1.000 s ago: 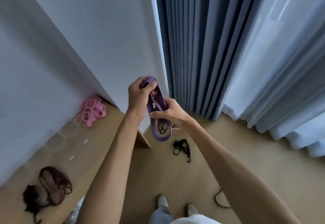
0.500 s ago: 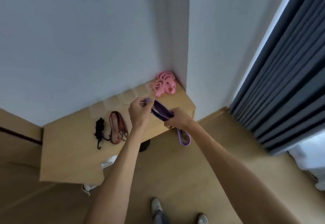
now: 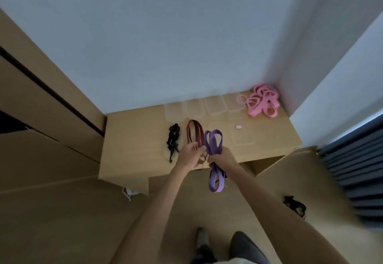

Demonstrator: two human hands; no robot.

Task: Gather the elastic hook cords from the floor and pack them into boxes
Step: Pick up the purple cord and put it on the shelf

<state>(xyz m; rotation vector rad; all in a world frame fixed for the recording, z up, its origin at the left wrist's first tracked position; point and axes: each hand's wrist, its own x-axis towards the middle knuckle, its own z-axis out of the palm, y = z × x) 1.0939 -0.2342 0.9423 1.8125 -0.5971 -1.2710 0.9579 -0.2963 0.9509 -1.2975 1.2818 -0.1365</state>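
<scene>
A purple flat elastic cord [image 3: 213, 143] is folded into loops, and my right hand [image 3: 222, 157] is shut on its middle; loops stick up above the fist and hang below it. My left hand [image 3: 189, 156] is close beside it, fingers curled near the cord; whether it grips anything is unclear. Both hands hover over the front edge of a low wooden table [image 3: 132, 137]. On the table lie a brown cord [image 3: 194, 134], a black cord [image 3: 173, 139] and a pink cord pile [image 3: 262, 101]. Several clear plastic boxes [image 3: 214, 105] stand along the wall. Another black cord [image 3: 295, 204] lies on the floor at right.
White walls enclose the table at the back and right. A wooden cabinet [image 3: 41, 102] stands at left. Dark blue curtains [image 3: 356, 170] hang at right. My feet [image 3: 202, 239] are on the beige floor below. A clear box lid [image 3: 241, 134] lies on the table.
The view has swung left from the curtains to the table. The purple cord went from stretched between both hands to bunched in my right fist, over the table edge.
</scene>
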